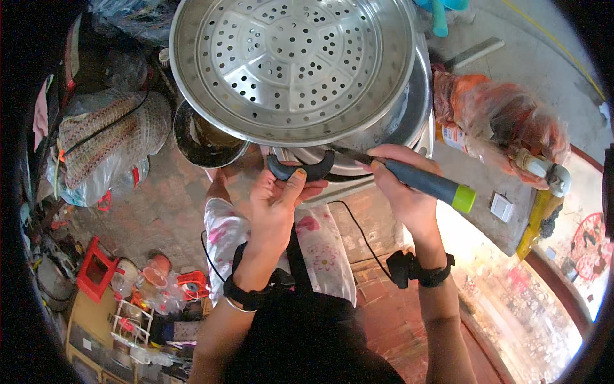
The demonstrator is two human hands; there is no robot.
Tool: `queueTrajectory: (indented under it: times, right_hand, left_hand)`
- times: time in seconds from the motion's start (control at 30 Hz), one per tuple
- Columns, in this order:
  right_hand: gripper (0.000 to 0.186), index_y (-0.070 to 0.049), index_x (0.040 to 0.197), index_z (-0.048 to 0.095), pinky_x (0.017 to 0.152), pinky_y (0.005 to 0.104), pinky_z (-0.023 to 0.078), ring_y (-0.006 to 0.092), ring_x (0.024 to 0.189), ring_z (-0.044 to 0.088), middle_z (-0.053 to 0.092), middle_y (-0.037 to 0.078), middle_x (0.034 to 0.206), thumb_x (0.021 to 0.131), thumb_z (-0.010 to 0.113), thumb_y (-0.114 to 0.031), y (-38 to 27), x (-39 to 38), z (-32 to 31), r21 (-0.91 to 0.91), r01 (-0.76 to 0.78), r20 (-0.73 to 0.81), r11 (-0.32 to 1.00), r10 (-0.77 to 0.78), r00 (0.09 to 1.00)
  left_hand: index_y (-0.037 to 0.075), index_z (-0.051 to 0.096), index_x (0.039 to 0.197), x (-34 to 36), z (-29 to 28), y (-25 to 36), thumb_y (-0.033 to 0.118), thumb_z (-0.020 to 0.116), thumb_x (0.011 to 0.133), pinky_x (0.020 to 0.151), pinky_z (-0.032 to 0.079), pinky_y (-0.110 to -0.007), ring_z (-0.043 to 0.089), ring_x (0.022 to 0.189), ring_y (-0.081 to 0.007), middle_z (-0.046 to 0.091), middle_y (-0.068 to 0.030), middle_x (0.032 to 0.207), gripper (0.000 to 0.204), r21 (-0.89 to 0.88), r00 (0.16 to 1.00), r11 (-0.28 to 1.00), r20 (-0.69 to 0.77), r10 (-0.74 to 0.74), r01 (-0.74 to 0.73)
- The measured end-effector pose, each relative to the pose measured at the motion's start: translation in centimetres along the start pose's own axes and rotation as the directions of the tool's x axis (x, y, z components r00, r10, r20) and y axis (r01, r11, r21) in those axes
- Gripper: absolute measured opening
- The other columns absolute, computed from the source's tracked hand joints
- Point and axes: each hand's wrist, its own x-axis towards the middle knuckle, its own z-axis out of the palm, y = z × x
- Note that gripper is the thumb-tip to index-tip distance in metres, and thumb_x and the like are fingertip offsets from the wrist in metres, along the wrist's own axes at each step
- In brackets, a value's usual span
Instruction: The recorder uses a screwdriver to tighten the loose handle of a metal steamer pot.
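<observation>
My left hand (pixel 279 195) is closed around a black curved handle (pixel 299 169), thumb on top, just below the rim of a perforated metal steamer tray (pixel 291 40). Whether the handle is fixed to the tray I cannot tell. In my right hand (pixel 409 192) is a knife (pixel 430 183) with a thick dark grey grip and a lime-green end. Its dark narrow blade points left, toward the handle's right end, close under the tray's rim. The blade's tip lies at the rim, and I cannot tell whether it touches the handle. A wider metal pot (pixel 419 96) shows beneath the tray.
Left of the tray sits a dark pan (pixel 208 144) holding brownish liquid. A bagged woven item (pixel 105 137) lies farther left. Right of the pot are a plastic-wrapped orange bundle (pixel 505 118) and a pipe fitting (pixel 556 179). Red and clear containers (pixel 153 275) crowd the lower left.
</observation>
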Motion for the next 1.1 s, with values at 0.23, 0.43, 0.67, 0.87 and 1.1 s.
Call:
queueTrajectory:
  times: [0.23, 0.43, 0.67, 0.87, 1.1]
  right_hand:
    - [0.019, -0.002, 0.092, 0.066, 0.064, 0.0254, 0.049, 0.0142, 0.069, 0.063, 0.066, 0.009, 0.079, 0.073, 0.065, -0.003, 0.8, -1.0, 0.1, -0.004, 0.101, 0.049, 0.995, -0.101, 0.994]
    - [0.021, -0.003, 0.094, 0.067, 0.067, 0.0263, 0.05, 0.0148, 0.074, 0.064, 0.067, 0.009, 0.084, 0.073, 0.066, -0.002, 1.9, -1.7, 0.1, 0.169, 0.124, 0.016, 0.978, -0.128, 0.992]
    - [0.017, -0.002, 0.091, 0.066, 0.069, 0.0265, 0.051, 0.0147, 0.076, 0.065, 0.067, 0.01, 0.084, 0.074, 0.065, -0.002, 2.2, -1.3, -0.2, 0.199, 0.023, -0.065, 0.98, -0.011, 0.998]
    - [0.015, -0.003, 0.088, 0.065, 0.068, 0.028, 0.051, 0.019, 0.073, 0.066, 0.067, 0.01, 0.083, 0.073, 0.065, -0.003, 2.3, -1.0, -0.3, 0.236, 0.078, -0.078, 0.969, -0.061, 0.995]
    - [0.013, -0.001, 0.083, 0.063, 0.058, 0.0324, 0.05, 0.0221, 0.062, 0.064, 0.062, 0.014, 0.069, 0.072, 0.064, -0.006, 0.2, 0.7, 1.0, 0.129, 0.215, -0.001, 0.968, -0.217, 0.976]
  left_hand:
    - [-0.001, 0.051, 0.101, 0.1, -0.1, 0.6, 0.008, 0.053, 0.092, 0.074, 0.054, -0.035, 0.066, 0.08, -0.0262, 0.064, -0.0132, 0.094, 0.013, -0.013, 1.0, 1.0, 0.011, 0.008, -0.008]
    - [0.0, 0.053, 0.102, 0.0, -0.5, 0.6, 0.01, 0.053, 0.091, 0.075, 0.054, -0.034, 0.066, 0.08, -0.0255, 0.064, -0.0115, 0.095, 0.014, 0.036, 1.0, 0.999, 0.015, 0.022, -0.023]
    - [0.002, 0.054, 0.105, -0.1, -0.5, 0.8, 0.01, 0.053, 0.091, 0.079, 0.053, -0.036, 0.065, 0.084, -0.0235, 0.062, -0.0112, 0.102, 0.017, 0.117, 1.0, 0.993, 0.005, -0.017, 0.017]
    - [0.002, 0.055, 0.109, 0.1, -0.1, 0.3, 0.01, 0.053, 0.091, 0.08, 0.053, -0.035, 0.065, 0.085, -0.0217, 0.063, -0.011, 0.103, 0.019, 0.116, 1.0, 0.993, 0.03, -0.004, 0.001]
    - [0.001, 0.054, 0.105, -0.1, 0.0, -0.2, 0.011, 0.053, 0.092, 0.076, 0.054, -0.032, 0.066, 0.083, -0.0238, 0.064, -0.0124, 0.096, 0.017, 0.109, 1.0, 0.994, -0.009, -0.005, 0.006]
